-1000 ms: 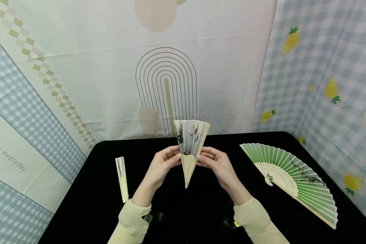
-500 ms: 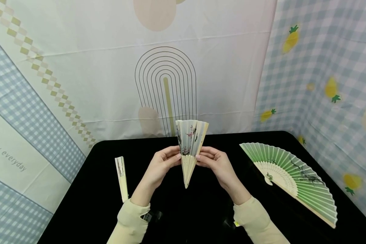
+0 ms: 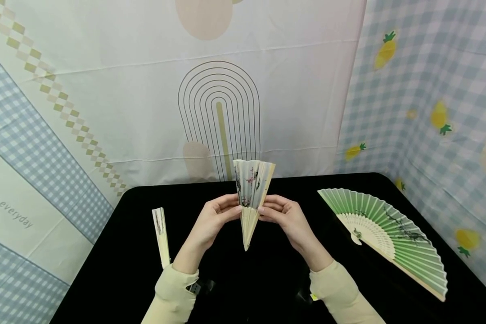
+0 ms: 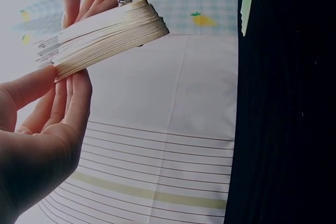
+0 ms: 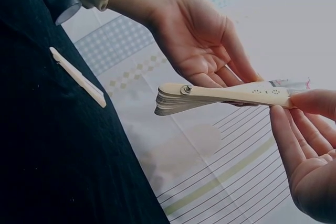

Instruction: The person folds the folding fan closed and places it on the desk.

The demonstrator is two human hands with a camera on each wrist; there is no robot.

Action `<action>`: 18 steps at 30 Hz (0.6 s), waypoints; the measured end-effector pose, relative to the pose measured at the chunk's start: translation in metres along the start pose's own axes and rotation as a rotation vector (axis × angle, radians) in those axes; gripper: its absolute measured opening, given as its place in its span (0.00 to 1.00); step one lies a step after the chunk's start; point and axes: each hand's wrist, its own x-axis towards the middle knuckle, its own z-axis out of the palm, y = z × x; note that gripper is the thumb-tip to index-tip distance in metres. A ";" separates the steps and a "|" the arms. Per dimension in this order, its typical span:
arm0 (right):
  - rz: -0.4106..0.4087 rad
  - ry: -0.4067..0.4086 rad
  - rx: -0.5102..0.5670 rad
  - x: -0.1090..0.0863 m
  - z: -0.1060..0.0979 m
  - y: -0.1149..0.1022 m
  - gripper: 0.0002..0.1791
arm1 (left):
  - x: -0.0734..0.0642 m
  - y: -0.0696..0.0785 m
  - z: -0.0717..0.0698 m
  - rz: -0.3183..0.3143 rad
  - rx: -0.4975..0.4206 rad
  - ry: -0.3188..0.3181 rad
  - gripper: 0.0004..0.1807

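Between my hands a partly spread folding fan (image 3: 249, 193) is held upright, its pale pleats printed with dark and pink blossom sprigs. Its slats narrow down to a pivot at the bottom. My left hand (image 3: 212, 219) pinches its left edge between thumb and fingers, where pleats meet slats. On the opposite edge my right hand (image 3: 284, 221) pinches it the same way. The left wrist view shows the stacked slat ends (image 4: 115, 35); in the right wrist view a metal pivot pin (image 5: 186, 89) sits on the outer slat.
A closed folding fan (image 3: 161, 238) lies on the black table (image 3: 243, 292) to the left. To the right, a green folding fan (image 3: 389, 238) lies fully spread. Patterned cloth (image 3: 299, 112) hangs behind the table and at both sides.
The held fan's right edge has drawn slightly leftward, so its spread is a little narrower. My right hand has shifted slightly left with it. The two fans on the table stay put.
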 end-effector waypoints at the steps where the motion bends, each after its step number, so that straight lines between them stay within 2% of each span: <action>1: 0.001 -0.003 0.000 0.000 0.000 0.000 0.21 | 0.000 0.000 0.000 0.001 0.006 -0.004 0.21; 18: -0.003 -0.021 -0.025 0.000 0.003 0.000 0.20 | -0.001 0.001 0.001 -0.018 0.035 0.013 0.23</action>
